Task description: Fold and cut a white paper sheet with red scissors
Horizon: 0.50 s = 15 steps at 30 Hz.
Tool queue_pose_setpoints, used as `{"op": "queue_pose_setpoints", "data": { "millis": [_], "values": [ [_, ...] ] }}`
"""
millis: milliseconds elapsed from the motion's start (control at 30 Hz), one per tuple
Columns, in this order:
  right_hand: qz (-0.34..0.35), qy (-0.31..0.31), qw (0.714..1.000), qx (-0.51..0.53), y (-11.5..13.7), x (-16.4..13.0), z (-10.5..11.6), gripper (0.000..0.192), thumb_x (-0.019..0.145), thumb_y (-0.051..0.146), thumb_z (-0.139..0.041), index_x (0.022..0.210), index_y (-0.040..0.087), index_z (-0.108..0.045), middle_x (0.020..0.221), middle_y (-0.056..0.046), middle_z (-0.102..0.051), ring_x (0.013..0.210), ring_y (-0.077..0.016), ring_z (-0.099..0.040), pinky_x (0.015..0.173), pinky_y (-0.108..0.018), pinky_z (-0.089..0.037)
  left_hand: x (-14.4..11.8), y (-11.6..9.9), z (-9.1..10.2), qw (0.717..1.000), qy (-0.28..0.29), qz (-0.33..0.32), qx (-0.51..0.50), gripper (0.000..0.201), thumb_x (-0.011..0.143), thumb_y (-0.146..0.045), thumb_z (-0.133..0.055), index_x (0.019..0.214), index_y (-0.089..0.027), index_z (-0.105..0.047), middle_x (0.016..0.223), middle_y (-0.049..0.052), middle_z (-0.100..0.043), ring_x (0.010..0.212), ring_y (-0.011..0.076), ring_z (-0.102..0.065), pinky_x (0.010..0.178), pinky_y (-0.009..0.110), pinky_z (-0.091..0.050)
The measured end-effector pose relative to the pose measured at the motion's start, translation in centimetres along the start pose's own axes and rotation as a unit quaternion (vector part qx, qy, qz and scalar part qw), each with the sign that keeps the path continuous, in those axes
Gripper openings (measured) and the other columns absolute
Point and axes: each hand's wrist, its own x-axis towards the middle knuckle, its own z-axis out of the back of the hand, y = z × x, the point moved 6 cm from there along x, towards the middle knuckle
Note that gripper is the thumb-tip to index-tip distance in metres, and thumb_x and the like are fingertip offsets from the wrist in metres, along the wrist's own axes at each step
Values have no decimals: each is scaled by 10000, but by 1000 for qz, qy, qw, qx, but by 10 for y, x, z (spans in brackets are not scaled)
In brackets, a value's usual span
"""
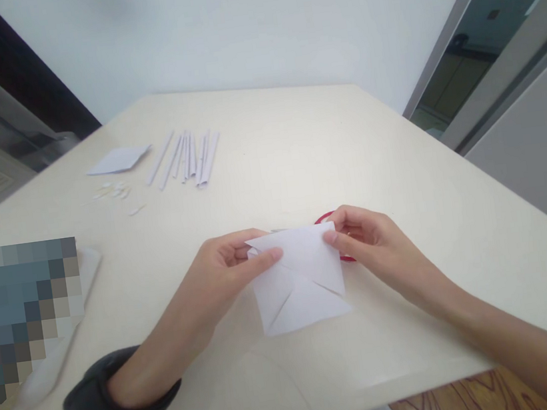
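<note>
While the folded paper [299,279] lies on the table [296,148], both hands pinch its top corners; left hand [233,257], right hand [366,236]. Paper strips [186,157] lie well apart.

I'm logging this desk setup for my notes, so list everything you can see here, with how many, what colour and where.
folded paper: one, white, near the table's front edge, pinched at its upper corners by both hands
red ring-shaped thing: one, red, mostly hidden behind the paper and the right hand; cannot tell what it is
paper strips: a bunch, white, far left part of the table
flat paper piece: one, white, left of the strips
paper scraps: several, white, in front of the flat piece
table: one, cream
wristband: one, black, on the left wrist
left hand: grips the paper's upper left corner
right hand: grips the upper right corner
</note>
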Motion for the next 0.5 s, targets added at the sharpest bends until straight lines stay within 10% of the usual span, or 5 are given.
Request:
{"op": "queue_pose_setpoints", "data": {
  "millis": [167,500],
  "values": [
    [3,4,1000,2,5,-2,0,96,883,225,-530,789,204,-527,824,-1,-575,750,-137,-545,635,-255,-429,-2,-1,-13,993,115,8,-15,194,805,-364,-645,953,-244,-683,808,-10,-732,718,163,-669,594,201,-482],
    [15,79,996,-36,6,-5,-23,60,849,190,-555,789,184,-557,757,7,-585,700,-134,-559,640,-264,-445,-2,-1,-27,986,157,-50,32,172,848,-315,-576,884,-214,-710,852,-8,-710,806,163,-633,706,224,-479]
  ]
}}
